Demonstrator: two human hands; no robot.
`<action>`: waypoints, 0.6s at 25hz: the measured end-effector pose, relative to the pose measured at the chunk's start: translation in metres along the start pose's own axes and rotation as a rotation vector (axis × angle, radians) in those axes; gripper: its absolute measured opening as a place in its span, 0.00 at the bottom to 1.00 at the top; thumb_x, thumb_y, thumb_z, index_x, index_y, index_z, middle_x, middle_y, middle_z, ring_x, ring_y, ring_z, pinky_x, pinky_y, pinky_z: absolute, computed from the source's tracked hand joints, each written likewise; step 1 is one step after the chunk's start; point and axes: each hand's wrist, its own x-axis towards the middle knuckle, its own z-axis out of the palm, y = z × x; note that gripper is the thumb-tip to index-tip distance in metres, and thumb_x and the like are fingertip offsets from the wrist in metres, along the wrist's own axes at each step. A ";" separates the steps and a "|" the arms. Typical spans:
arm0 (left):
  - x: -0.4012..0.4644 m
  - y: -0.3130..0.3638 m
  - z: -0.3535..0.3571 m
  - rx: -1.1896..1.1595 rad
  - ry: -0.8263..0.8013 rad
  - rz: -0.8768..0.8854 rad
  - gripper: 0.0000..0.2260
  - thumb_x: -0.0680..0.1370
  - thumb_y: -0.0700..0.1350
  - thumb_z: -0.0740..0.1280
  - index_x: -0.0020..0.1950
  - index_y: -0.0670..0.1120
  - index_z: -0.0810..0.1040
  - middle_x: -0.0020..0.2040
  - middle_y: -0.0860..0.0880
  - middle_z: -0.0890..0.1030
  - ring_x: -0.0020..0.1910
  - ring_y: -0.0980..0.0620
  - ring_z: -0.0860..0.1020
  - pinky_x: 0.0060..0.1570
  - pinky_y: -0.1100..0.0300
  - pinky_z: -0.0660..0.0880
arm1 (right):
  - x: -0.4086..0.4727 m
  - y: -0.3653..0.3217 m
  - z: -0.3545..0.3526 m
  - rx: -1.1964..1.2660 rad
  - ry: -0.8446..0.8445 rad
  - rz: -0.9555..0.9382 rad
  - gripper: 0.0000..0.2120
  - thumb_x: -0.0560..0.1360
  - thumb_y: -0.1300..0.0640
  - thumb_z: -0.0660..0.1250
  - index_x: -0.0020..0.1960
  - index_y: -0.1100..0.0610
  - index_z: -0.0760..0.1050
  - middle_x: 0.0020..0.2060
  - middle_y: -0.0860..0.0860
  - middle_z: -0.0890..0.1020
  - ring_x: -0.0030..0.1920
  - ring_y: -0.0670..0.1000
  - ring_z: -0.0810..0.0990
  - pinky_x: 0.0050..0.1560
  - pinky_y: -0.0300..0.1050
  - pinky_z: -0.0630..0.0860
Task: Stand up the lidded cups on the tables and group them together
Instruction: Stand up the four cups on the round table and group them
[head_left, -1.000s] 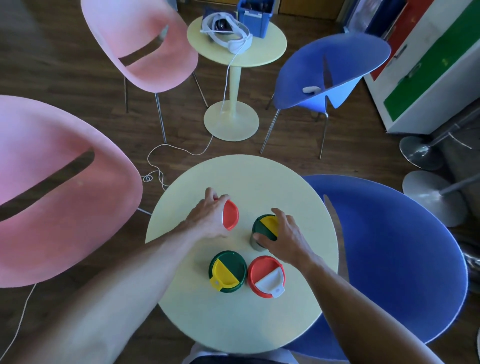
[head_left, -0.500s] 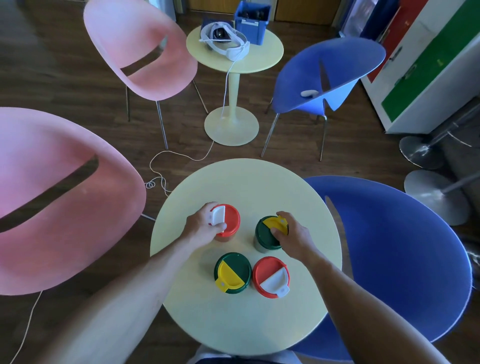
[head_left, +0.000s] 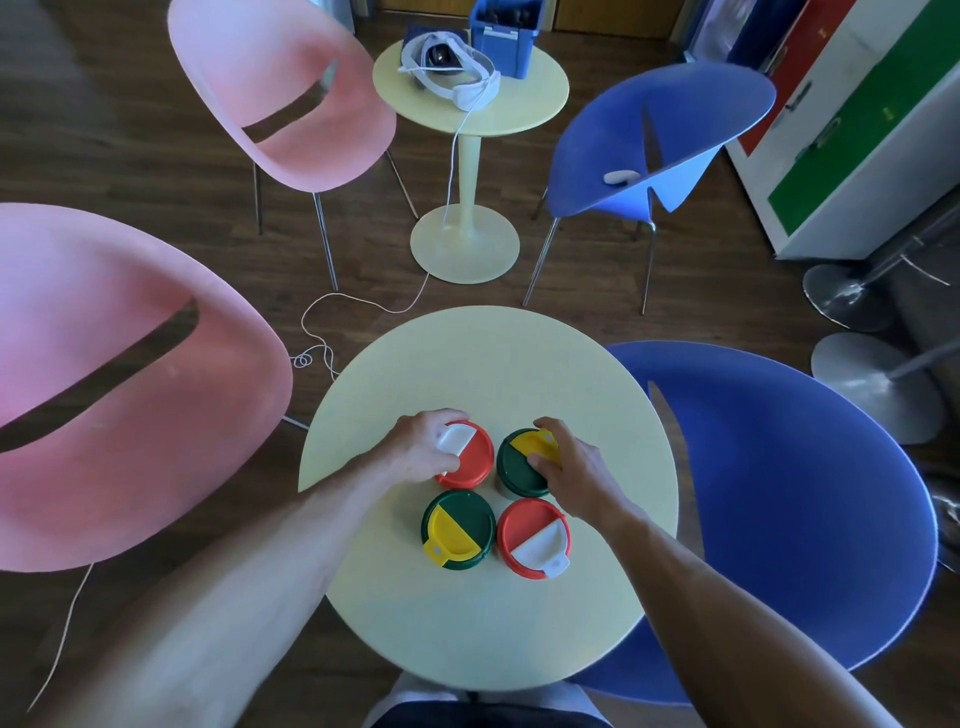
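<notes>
Four lidded cups stand upright in a tight square on the round yellow surface. The left hand wraps its fingers around the far-left red-lidded cup, hiding that cup's left side. The right hand closes around the far-right green-lidded cup, covering much of its yellow flap. The near green-lidded cup and near red-lidded cup stand untouched. Cup bodies are mostly hidden beneath their lids.
</notes>
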 end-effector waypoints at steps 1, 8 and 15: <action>0.001 -0.001 0.001 0.002 -0.006 -0.008 0.26 0.71 0.43 0.71 0.69 0.49 0.72 0.62 0.45 0.77 0.61 0.47 0.76 0.58 0.58 0.73 | -0.001 0.000 0.000 -0.002 -0.005 -0.009 0.21 0.79 0.56 0.63 0.70 0.48 0.64 0.57 0.58 0.77 0.52 0.55 0.74 0.49 0.43 0.72; -0.007 -0.002 0.005 0.005 0.052 0.071 0.31 0.71 0.39 0.68 0.73 0.53 0.67 0.68 0.47 0.71 0.67 0.48 0.70 0.63 0.58 0.69 | -0.002 0.000 0.000 -0.013 0.028 -0.010 0.23 0.78 0.53 0.64 0.71 0.50 0.62 0.57 0.59 0.77 0.55 0.59 0.75 0.54 0.49 0.74; -0.014 -0.003 0.015 -0.064 0.131 0.078 0.30 0.71 0.37 0.68 0.72 0.50 0.67 0.67 0.47 0.73 0.66 0.49 0.71 0.61 0.59 0.70 | -0.005 0.003 0.003 -0.003 0.071 -0.020 0.21 0.78 0.52 0.64 0.69 0.51 0.64 0.53 0.59 0.78 0.51 0.59 0.76 0.52 0.54 0.75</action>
